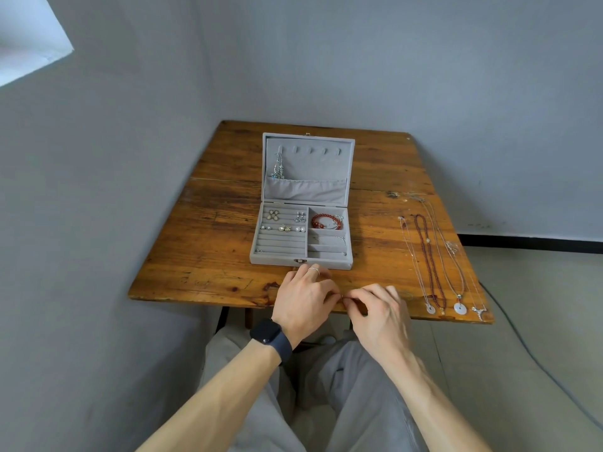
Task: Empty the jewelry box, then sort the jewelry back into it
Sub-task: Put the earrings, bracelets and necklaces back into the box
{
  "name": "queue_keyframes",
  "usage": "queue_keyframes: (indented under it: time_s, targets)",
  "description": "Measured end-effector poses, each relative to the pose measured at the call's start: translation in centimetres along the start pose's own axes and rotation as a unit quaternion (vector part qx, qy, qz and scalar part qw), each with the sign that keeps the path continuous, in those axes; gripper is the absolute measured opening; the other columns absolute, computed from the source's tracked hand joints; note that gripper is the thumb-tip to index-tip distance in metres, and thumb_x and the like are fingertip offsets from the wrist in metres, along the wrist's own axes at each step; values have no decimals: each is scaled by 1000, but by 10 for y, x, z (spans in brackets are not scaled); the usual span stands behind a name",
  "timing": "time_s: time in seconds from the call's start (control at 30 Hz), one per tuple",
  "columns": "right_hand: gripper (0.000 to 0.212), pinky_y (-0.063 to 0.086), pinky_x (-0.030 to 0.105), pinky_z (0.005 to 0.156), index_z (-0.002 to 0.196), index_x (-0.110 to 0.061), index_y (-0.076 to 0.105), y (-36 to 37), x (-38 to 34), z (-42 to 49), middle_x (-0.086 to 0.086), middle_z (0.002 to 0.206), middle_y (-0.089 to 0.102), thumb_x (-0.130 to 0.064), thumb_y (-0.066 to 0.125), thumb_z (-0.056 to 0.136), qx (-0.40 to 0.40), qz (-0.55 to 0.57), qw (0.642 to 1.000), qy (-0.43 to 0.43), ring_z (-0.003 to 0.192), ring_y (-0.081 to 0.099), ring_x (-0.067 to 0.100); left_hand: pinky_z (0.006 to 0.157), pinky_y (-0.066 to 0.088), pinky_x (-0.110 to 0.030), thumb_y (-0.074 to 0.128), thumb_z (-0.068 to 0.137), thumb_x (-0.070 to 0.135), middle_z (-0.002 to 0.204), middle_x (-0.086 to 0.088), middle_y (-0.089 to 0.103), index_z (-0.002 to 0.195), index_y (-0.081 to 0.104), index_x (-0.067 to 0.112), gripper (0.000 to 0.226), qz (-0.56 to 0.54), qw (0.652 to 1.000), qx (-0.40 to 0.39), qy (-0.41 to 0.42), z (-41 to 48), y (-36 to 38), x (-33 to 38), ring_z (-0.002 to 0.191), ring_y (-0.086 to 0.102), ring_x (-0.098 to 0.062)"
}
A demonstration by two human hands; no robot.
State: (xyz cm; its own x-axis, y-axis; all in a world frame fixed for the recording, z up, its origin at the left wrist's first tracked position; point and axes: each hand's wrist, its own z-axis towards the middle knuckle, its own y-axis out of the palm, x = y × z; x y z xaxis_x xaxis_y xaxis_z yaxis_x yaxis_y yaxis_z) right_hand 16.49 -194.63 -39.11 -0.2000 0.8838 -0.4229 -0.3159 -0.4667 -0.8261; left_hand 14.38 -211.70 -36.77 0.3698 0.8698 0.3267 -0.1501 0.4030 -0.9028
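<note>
The brown wooden worktop (212,223) carries everything. At its middle sits the grey velvet-lined jewelry box (266,164), open, with its lid standing back; the box is light and rigid, and best steadied by its outer walls, not by the lid.

Just in front of the box, over the near edge, the left hand (303,298) and the right hand (378,308) meet fingertip to fingertip, fingers curled, both pinching a small thin piece of jewelry (342,298) between them. It is too small to tell what it is.

Well to the right, several necklaces lie stretched out side by side: a dark red beaded necklace (427,249) and thin silver chains, one ending in a pale round pendant (458,307). These look limp and prone to tangling, so each is best lifted by its clasp end or pendant, one at a time.

In the lid, a silver beaded necklace (278,168) hangs from the leftmost hook. A red bead bracelet (326,221) lies in the top right compartment; it should keep its loop and can be taken anywhere along the beads. Small earrings (284,228) sit in the padded rolls at left. They are light, slippery and easily dropped, calling for a fingertip pinch on the ornament.
</note>
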Motion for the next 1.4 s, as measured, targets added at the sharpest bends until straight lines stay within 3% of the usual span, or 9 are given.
queue_keyframes:
  time_s: [0.3,0.43,0.8,1.0,1.13,1.23,1.3,1.4]
  targets:
    - [6,45,31,65,89,-25,77,0,-1,6,-12,89,68,-22,74,85,-23,4,999,-29,81,49,14,81,49,-31,64,93,40,104,11,63,99,75,29,16,-72,993,42,-90,9,-41,-41,100,53,-9]
    - [4,45,26,68,88,-19,73,2,-6,7,-8,89,65,-16,71,87,-39,23,999,-24,82,51,13,74,52,-30,61,93,43,94,10,63,99,72,32,16,-83,987,-7,-137,23,-58,-66,92,55,-9]
    - [6,39,19,73,91,-17,70,7,-11,1,-6,92,62,-12,71,88,-20,66,997,-20,84,50,10,83,59,-36,68,89,34,92,9,71,89,76,29,9,-59,960,-212,-172,82,-65,-80,90,66,-13]
    - [8,42,20,73,91,-15,72,9,-9,2,-5,92,63,-10,74,85,-15,71,997,-17,84,53,12,75,59,-31,70,87,34,88,9,72,78,74,31,10,2,951,-251,-183,99,-65,-75,85,65,-12]
    - [9,42,21,71,90,-14,72,10,-8,2,-3,91,63,-9,75,84,-15,71,997,-20,82,53,15,69,58,-33,68,86,41,88,3,69,91,74,24,19,78,942,-264,-191,105,-63,-65,80,64,-18]
    - [8,45,24,70,89,-14,71,8,-8,4,-4,91,62,-8,74,84,-31,71,997,-23,82,54,15,55,46,-27,68,84,44,84,1,62,98,66,17,30,131,936,-255,-206,108,-64,-59,70,58,-17]
    - [7,48,27,71,88,-15,71,5,-7,7,-5,91,62,-9,72,85,-53,71,996,-22,83,54,15,55,45,-27,70,83,45,84,-1,60,99,63,15,34,126,937,-250,-211,109,-65,-59,70,58,-18]
    - [6,45,15,72,90,-21,72,-6,-11,16,-10,92,61,-15,69,89,-94,89,992,3,83,56,8,62,51,-30,73,82,48,91,-2,64,98,62,15,39,92,938,-255,-216,108,-66,-62,76,61,-20]
